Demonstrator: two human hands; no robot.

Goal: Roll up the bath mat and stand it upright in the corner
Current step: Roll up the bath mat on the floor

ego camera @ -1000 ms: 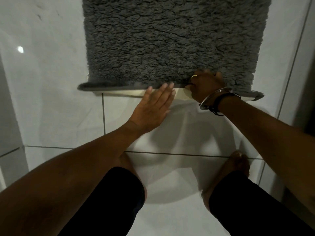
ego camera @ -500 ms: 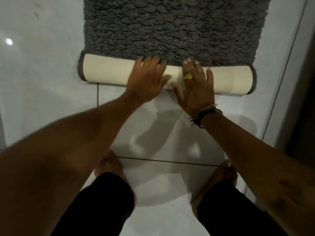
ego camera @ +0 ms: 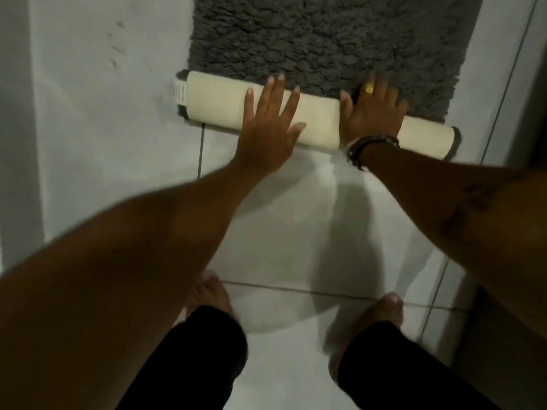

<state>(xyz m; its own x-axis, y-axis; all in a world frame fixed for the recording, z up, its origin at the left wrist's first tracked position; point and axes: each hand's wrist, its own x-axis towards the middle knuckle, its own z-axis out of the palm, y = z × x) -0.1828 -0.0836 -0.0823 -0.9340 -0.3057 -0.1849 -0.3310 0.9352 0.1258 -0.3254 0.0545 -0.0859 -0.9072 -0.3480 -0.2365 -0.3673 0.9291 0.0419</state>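
- Pressing down on the rolled part of the bath mat (ego camera: 310, 39), both hands lie flat on its cream underside, side by side near the middle of the roll.
- The left hand (ego camera: 268, 128) rests palm down with its fingers (ego camera: 273, 93) spread wide and straight; the fingertips reach the line where the roll meets the grey pile. It grips nothing, only bears on the roll.
- The right hand (ego camera: 373, 113) also lies palm down, its fingers extended over the top of the roll and onto the shaggy pile behind it. They are not curled around anything that can be seen.
- A gold ring (ego camera: 369, 88) sits on one finger of the right hand, and dark and silver bracelets (ego camera: 367, 147) circle that wrist.
- The roll (ego camera: 219, 102) lies across the near edge of the mat on the pale tiled floor (ego camera: 281, 232), slightly slanted, with its left end farther from the person than its right end.
- A white label (ego camera: 180, 91) shows at the left end of the roll, beside a dark grey rim of pile.
- Beyond the roll the unrolled stretch of mat lies flat on the floor, grey side up, running out of the top of the view.
- Two bare feet stand on the tiles below the arms: the left foot (ego camera: 211, 294) and the right foot (ego camera: 384, 310), each under a black trouser leg (ego camera: 207, 350).
- A dark strip runs along the far right edge; what it is cannot be told.
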